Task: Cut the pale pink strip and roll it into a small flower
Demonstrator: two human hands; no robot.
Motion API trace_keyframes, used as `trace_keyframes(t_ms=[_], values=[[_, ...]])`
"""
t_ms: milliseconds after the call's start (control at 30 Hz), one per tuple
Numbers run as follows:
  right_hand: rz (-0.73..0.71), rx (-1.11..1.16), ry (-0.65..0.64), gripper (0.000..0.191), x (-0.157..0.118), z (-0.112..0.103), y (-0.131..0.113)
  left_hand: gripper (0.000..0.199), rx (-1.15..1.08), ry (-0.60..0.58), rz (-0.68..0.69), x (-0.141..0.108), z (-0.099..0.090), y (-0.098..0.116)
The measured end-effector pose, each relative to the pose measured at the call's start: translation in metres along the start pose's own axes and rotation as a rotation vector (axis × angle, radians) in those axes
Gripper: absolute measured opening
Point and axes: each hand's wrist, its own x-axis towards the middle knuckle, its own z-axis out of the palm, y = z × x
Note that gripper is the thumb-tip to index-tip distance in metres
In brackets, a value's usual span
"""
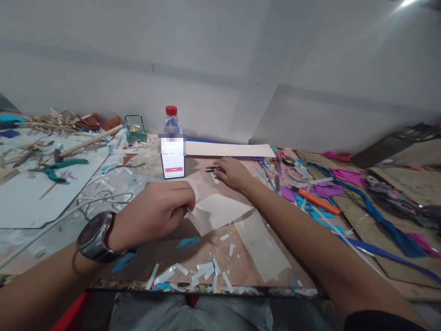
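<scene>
My left hand (165,207), with a dark watch on its wrist, has its fingers closed on the left edge of a folded piece of white paper (217,214). My right hand (230,172) lies farther forward, its fingers at a small dark pointed tool (210,169), perhaps scissors; how firmly they hold it is unclear. Another pale sheet (263,248) lies below the folded one, partly beside my right forearm. Behind my left hand, a lit phone (173,163) leans upright against a bottle with a red cap (171,110).
Green-handled pliers (57,170) and wooden sticks (55,122) lie at the left. An orange cutter (319,201), purple scraps and blue strips are at the right. Small white paper bits (205,271) lie along the front edge. A long pale strip (230,149) rests near the wall.
</scene>
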Motion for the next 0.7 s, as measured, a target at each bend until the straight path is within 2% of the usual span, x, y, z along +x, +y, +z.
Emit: trace_keyframes(t_ms=[100, 167, 233, 300, 433, 500, 567, 600, 700], values=[[-0.03, 0.138, 0.019, 0.047, -0.028, -0.01, -0.02, 0.024, -0.072, 0.147, 0.015, -0.007, 0.001, 0.01], [-0.107, 0.28, -0.063, 0.054, -0.049, -0.015, -0.04, 0.02, -0.165, 0.265, -0.03, -0.014, -0.002, 0.017], [-0.209, 0.664, -0.305, 0.07, -0.069, -0.018, -0.059, 0.019, -0.232, 0.414, -0.129, -0.021, -0.005, 0.023], [-0.177, 0.8, -0.44, 0.089, -0.084, -0.019, -0.07, 0.017, -0.261, 0.524, -0.223, -0.025, -0.006, 0.027], [-0.067, 1.128, -0.745, 0.064, -0.098, -0.022, -0.064, 0.018, -0.319, 0.618, -0.371, -0.027, -0.005, 0.026], [-0.013, 1.157, -0.737, 0.052, -0.1, -0.029, -0.051, 0.02, -0.321, 0.651, -0.379, -0.028, -0.005, 0.022], [0.076, 1.177, -0.676, 0.047, -0.102, -0.039, -0.038, 0.018, -0.288, 0.682, -0.294, -0.031, -0.007, 0.017], [0.141, 1.21, -0.603, 0.043, -0.103, -0.044, -0.031, 0.015, -0.272, 0.676, -0.227, -0.034, -0.008, 0.014], [0.165, 1.248, -0.545, 0.048, -0.109, -0.058, -0.015, 0.007, -0.199, 0.62, -0.165, -0.041, -0.012, 0.01]])
